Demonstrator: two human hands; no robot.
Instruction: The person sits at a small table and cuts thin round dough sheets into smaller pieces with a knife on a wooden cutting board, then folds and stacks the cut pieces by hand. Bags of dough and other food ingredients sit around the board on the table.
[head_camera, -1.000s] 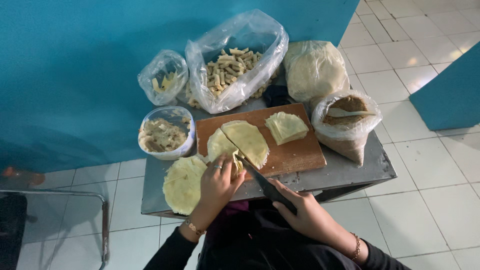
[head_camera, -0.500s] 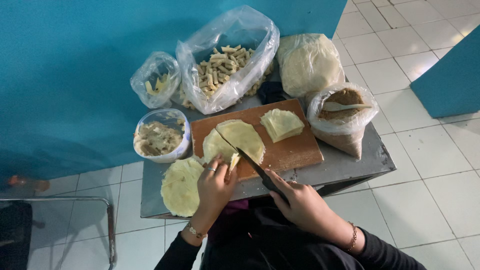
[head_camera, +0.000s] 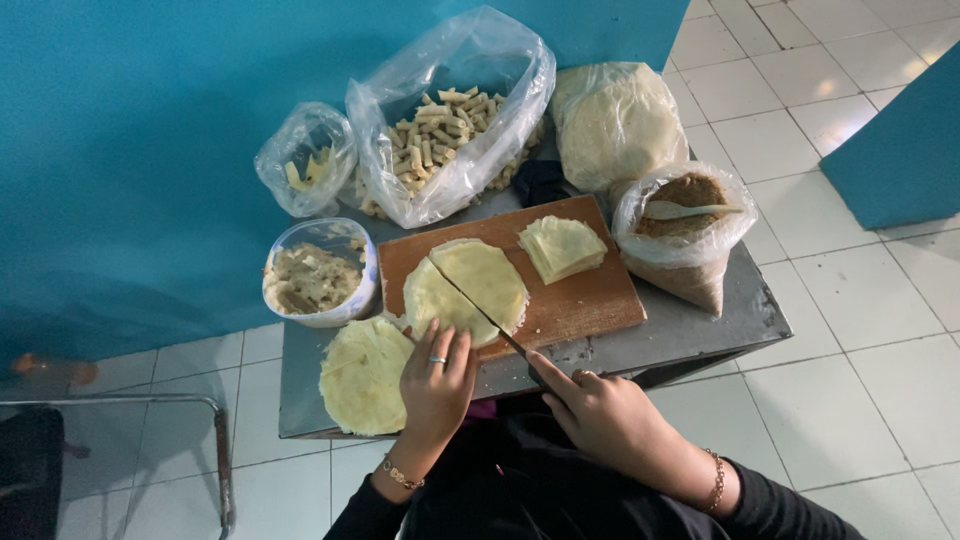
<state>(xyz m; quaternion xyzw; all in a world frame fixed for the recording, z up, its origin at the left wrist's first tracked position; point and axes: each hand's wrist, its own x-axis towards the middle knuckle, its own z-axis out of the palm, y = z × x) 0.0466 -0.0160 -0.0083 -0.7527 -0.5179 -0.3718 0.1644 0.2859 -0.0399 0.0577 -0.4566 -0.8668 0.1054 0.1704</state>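
Step in hand: halving a stack of round pale wrappers (head_camera: 478, 290) on the wooden cutting board (head_camera: 590, 295), centre of frame. Knife (head_camera: 490, 322) lies diagonally across the stack, the cut line running up-left to the far edge

Left hand (head_camera: 437, 380): fingers spread flat, tips pressing the near edge of the stack, ring visible. Right hand (head_camera: 600, 415): closed round the knife handle, index finger extended along the spine, wrist low at the table (head_camera: 700, 325) edge

Judgement: the cut looks nearly through; next move calls for steady downward pressure and keeping the left fingertips off the blade line

Folded quarter wrappers (head_camera: 562, 247) lie on the board, upper right of the stack; another round stack (head_camera: 362, 375) lies lower left
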